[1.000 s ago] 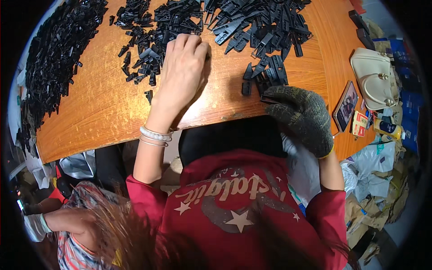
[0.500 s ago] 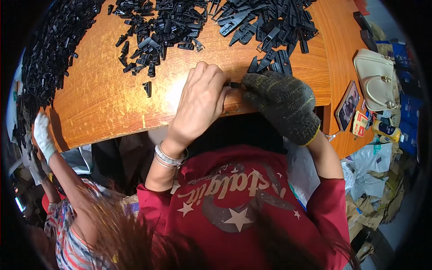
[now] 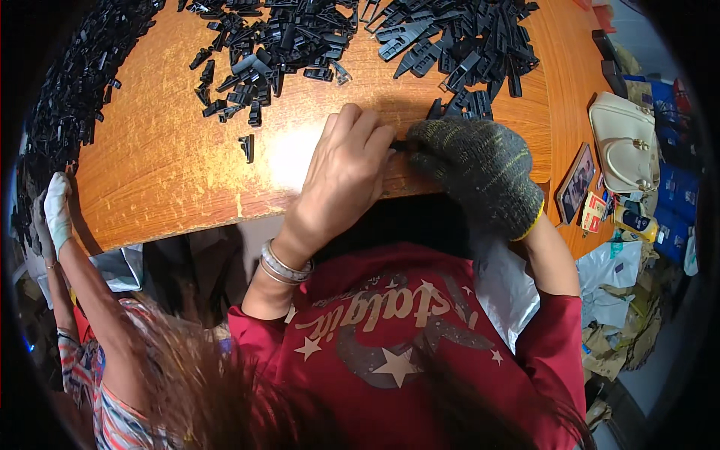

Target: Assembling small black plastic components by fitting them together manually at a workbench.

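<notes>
Piece (image 3: 403,145), black, bridges left hand (image 3: 345,165) and gloved right hand (image 3: 480,161), both gripping it.

Fisheye head view, from above the near side of the surface (image 3: 172,165), facing down onto it, close range

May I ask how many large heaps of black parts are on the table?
3: the left heap at far left, the middle heap at top centre, and the right heap beyond the gloved right hand. Some may be out of view.
</notes>
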